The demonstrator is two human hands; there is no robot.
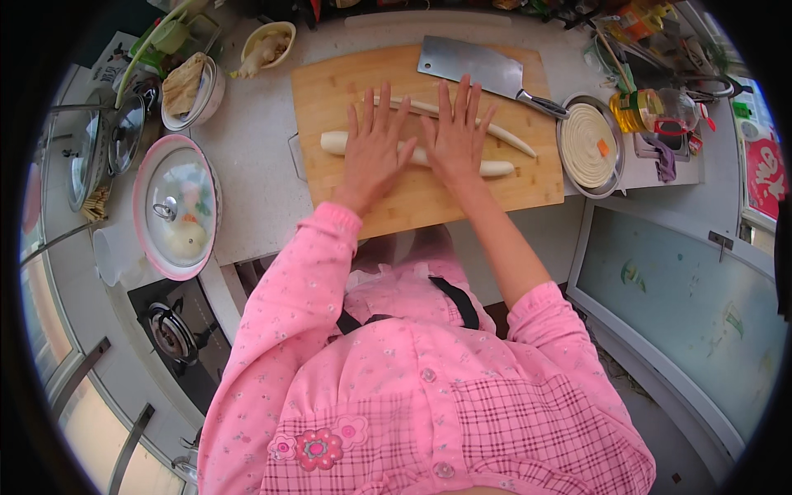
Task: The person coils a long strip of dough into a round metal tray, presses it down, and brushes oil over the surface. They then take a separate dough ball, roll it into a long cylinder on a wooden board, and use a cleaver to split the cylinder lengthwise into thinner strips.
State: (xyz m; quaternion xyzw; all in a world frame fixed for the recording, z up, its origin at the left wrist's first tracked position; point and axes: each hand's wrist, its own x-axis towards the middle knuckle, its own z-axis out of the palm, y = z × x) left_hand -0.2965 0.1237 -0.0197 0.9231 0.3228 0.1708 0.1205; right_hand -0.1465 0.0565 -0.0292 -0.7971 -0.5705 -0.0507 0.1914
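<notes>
Both hands lie flat, palms down, across a thick dough roll (497, 168) on a wooden cutting board (396, 213). My left hand (374, 145) covers the roll's left part, its fingers spread. To its right, my right hand (455, 139) presses on the same roll with fingers pointing away from me. A thinner dough strip (513, 140) runs beyond the thick roll and passes under the fingers of both hands. At the board's far right lies a cleaver (473, 65), its handle reaching over the edge. The underside of each palm is hidden.
Right of the board, a round metal pan (620, 162) holds coiled dough (588, 145). Oil bottles (637, 111) lie beyond it. On the left are a glass-lidded basin (176, 207), stacked bowls (213, 93), a bowl of ginger (272, 28) and a gas burner (170, 334).
</notes>
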